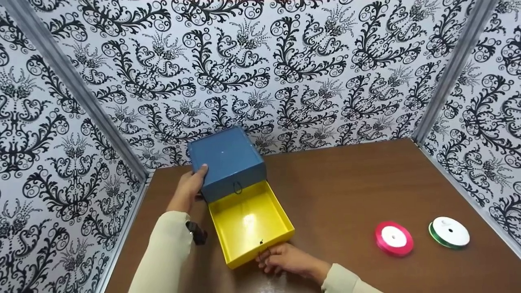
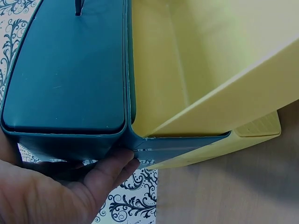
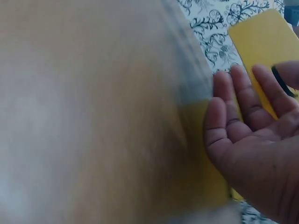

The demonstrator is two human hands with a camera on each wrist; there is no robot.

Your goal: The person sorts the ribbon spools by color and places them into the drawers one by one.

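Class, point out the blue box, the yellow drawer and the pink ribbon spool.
Blue box [image 1: 226, 154], head view: top panel.
Yellow drawer [image 1: 250, 224], head view: inside floor.
Pink ribbon spool [image 1: 394, 240], head view: white centre.

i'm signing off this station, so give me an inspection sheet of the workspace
Surface: brown wooden-looking table, with a dull sheen.
Job's things: blue case toward the back left; yellow drawer pulled out of it toward the person.
Clutter: pink ribbon spool and green ribbon spool, lying apart on the right.
Hands: left hand grips the case; right hand holds the dark loop at the drawer's front.
Cables: nothing seen.
Surroundings: black-and-white patterned panels left, back and right.
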